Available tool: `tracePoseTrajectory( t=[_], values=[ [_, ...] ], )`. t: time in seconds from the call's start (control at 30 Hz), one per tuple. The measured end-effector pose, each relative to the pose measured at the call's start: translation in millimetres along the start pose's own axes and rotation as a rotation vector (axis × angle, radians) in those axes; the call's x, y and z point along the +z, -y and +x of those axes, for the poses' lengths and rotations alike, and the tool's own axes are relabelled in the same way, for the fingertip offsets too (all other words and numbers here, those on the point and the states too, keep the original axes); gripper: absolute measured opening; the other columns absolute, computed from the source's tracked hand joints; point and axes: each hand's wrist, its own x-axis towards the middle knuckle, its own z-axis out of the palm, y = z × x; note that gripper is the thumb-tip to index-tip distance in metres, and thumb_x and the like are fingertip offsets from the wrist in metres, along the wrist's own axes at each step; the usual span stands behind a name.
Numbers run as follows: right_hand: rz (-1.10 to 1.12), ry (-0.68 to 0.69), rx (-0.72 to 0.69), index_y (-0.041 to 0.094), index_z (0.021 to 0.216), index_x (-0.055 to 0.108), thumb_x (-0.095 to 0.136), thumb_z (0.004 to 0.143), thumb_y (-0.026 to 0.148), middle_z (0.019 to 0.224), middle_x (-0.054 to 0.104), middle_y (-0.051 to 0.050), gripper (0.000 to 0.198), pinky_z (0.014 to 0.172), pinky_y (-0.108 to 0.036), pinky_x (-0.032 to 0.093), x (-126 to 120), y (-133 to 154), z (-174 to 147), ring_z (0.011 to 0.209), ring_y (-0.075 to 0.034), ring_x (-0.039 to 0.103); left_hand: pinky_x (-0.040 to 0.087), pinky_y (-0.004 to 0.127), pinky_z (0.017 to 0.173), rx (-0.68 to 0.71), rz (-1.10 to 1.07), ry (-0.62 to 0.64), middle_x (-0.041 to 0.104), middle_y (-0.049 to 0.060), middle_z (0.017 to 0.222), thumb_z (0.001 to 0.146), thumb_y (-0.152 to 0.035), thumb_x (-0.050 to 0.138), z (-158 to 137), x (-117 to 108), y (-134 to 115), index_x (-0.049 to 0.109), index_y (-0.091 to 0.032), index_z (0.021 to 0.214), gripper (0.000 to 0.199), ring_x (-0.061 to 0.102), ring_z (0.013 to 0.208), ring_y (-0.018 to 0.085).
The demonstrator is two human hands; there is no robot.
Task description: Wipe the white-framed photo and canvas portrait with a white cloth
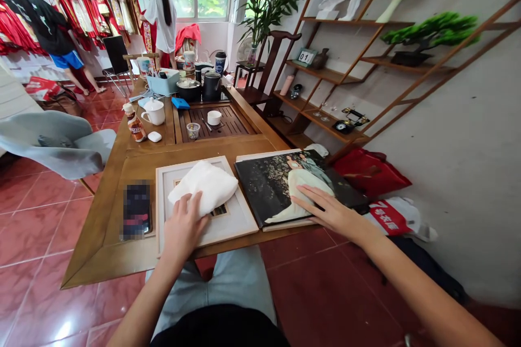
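Observation:
My left hand (186,225) rests on a bunched white cloth (209,184), fingers a little apart and thumb out to the side. Beneath the cloth lies a light wood picture frame (242,217) with a white mat; the cloth covers most of its small pictures. Flat on a large dark photo panel (260,187), to the right, is my right hand (323,206) with its fingers stretched out. Two people are printed on the panel, and the pale shape under my fingers looks like a printed gown. Left of the frame is a phone (137,210).
Farther along the wooden table (101,227) stand a bottle (135,124), a white lidded cup (153,112), a small tub (192,130) and a tea tray (240,124). Shelves (334,73) and bags (374,171) are on the right. Two people stand at the back left, near hanging garments.

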Motion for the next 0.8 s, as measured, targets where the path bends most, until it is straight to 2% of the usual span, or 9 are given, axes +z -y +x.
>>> tracePoseTrajectory(
  t=[0.17, 0.3, 0.43, 0.57, 0.63, 0.73, 0.8],
  values=[
    [0.073, 0.019, 0.036, 0.036, 0.165, 0.014, 0.049, 0.099, 0.014, 0.163, 0.041, -0.011, 0.078, 0.115, -0.049, 0.047, 0.0, 2.0, -0.5, 0.146, -0.030, 0.045, 0.060, 0.032, 0.072, 0.096, 0.062, 0.099, 0.059, 0.010, 0.140, 0.095, -0.032, 0.065, 1.9, -15.3, 2.1, 0.045, -0.025, 0.149, 0.058, 0.061, 0.124, 0.028],
    [0.125, 0.043, 0.058, 0.030, 0.164, 0.024, 0.056, 0.096, 0.028, 0.160, 0.044, -0.013, 0.074, 0.116, -0.052, 0.042, -10.0, 8.1, 3.1, 0.145, -0.032, 0.046, 0.059, 0.032, 0.072, 0.199, 0.113, 0.176, 0.059, 0.010, 0.140, 0.095, -0.035, 0.066, 4.0, -23.3, 7.3, 0.044, -0.024, 0.149, 0.060, 0.062, 0.122, 0.028],
    [0.055, -0.008, 0.069, 0.027, 0.160, 0.035, 0.056, 0.093, 0.038, 0.150, 0.056, -0.015, 0.071, 0.111, -0.054, 0.040, -26.4, 18.1, 17.8, 0.134, -0.033, 0.056, 0.058, 0.033, 0.071, 0.275, 0.127, 0.249, 0.062, 0.011, 0.134, 0.094, -0.042, 0.067, 9.9, -30.9, 12.4, 0.047, -0.021, 0.146, 0.059, 0.064, 0.117, 0.028],
    [0.013, -0.144, 0.031, 0.022, 0.159, 0.037, 0.057, 0.092, 0.036, 0.141, 0.061, -0.018, 0.071, 0.107, -0.052, 0.040, -44.5, 42.2, 59.8, 0.126, -0.034, 0.061, 0.057, 0.034, 0.075, 0.432, 0.065, 0.309, 0.066, 0.010, 0.125, 0.091, -0.063, 0.066, 25.5, -43.7, 19.8, 0.054, -0.020, 0.137, 0.064, 0.067, 0.110, 0.029],
    [0.050, -0.168, -0.036, 0.020, 0.159, 0.036, 0.060, 0.091, 0.032, 0.143, 0.060, -0.019, 0.073, 0.110, -0.051, 0.038, -50.5, 61.3, 89.8, 0.130, -0.032, 0.058, 0.055, 0.034, 0.076, 0.456, -0.011, 0.324, 0.068, 0.007, 0.122, 0.091, -0.068, 0.062, 37.4, -49.2, 25.5, 0.056, -0.021, 0.134, 0.064, 0.068, 0.109, 0.028],
    [0.135, -0.113, -0.161, 0.019, 0.157, 0.038, 0.058, 0.091, 0.033, 0.148, 0.057, -0.017, 0.071, 0.115, -0.050, 0.033, -50.6, 91.8, 137.0, 0.137, -0.031, 0.053, 0.052, 0.031, 0.075, 0.427, -0.054, 0.275, 0.070, 0.003, 0.113, 0.106, -0.044, 0.042, 58.0, -49.7, 36.0, 0.062, -0.023, 0.116, 0.031, 0.069, 0.098, 0.022],
    [0.187, -0.036, -0.216, 0.018, 0.155, 0.041, 0.060, 0.090, 0.037, 0.155, 0.051, -0.018, 0.070, 0.118, -0.052, 0.030, -43.9, 108.2, 166.3, 0.142, -0.032, 0.048, 0.051, 0.031, 0.075, 0.303, 0.009, 0.140, 0.069, 0.005, 0.109, 0.106, -0.029, 0.038, 70.8, -43.1, 43.8, 0.062, -0.021, 0.110, 0.026, 0.068, 0.099, 0.022]
  ],
)
